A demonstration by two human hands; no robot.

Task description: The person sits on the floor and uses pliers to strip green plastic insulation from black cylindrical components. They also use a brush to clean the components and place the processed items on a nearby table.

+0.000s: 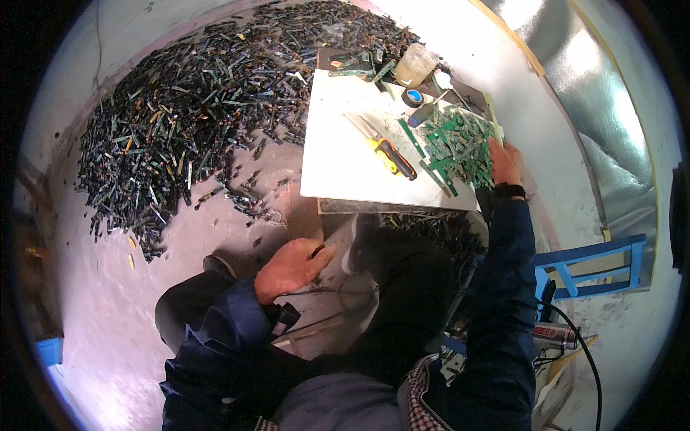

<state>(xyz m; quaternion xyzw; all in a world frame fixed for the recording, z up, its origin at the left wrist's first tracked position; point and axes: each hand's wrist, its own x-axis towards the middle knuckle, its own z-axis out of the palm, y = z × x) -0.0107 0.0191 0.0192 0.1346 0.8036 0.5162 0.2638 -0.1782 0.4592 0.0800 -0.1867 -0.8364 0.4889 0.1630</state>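
My left hand (295, 269) is closed above my lap, in front of the white board (338, 172). A small dark piece, too small to name, shows between its thumb and forefinger. My right hand (507, 162) is at the board's right edge, against a heap of green circuit board strips (460, 147); its fingertips are partly hidden there. Left of the heap lies a yellow-and-black handled tool (394, 158) with long, narrow metal jaws. A small round blue-and-black container (412, 98) and a cloudy plastic jar (415, 67) stand farther back.
A large pile of dark circuit board strips (208, 93) covers the floor ahead and to the left. More pieces lie beneath the board. To the right are a blue frame (596, 266), a black cable (591, 359), a metallic can (557, 334) and a shiny silver sheet (611, 129).
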